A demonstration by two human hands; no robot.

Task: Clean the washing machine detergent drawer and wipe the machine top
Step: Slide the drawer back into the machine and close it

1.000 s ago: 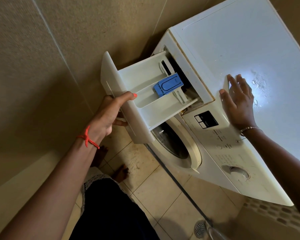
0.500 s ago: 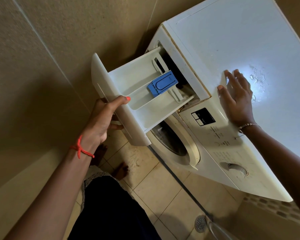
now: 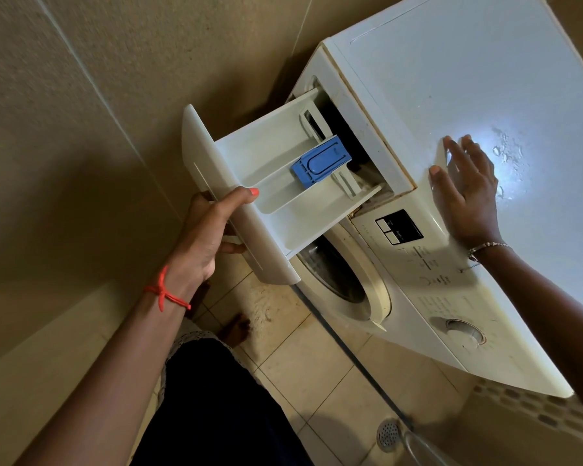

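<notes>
The white detergent drawer (image 3: 266,169) stands pulled far out of the white washing machine (image 3: 418,284), its compartments open to view. A blue softener cap (image 3: 320,161) sits in the drawer's middle compartment. My left hand (image 3: 212,237) grips the drawer's front panel, thumb over its top edge and fingers underneath. My right hand (image 3: 465,190) lies flat with fingers spread on the front edge of the machine top (image 3: 485,82), holding nothing. A patch of water drops (image 3: 507,153) glistens on the top just beyond my fingers.
A beige tiled wall (image 3: 98,112) runs close along the drawer's left side. Below are the round door (image 3: 347,284), the control panel with a dial (image 3: 465,331), a tiled floor with a drain (image 3: 387,433), and my bare feet (image 3: 236,327).
The drawer has slid a little further out of the machine in my left hand. My right hand has stayed flat on the machine top.
</notes>
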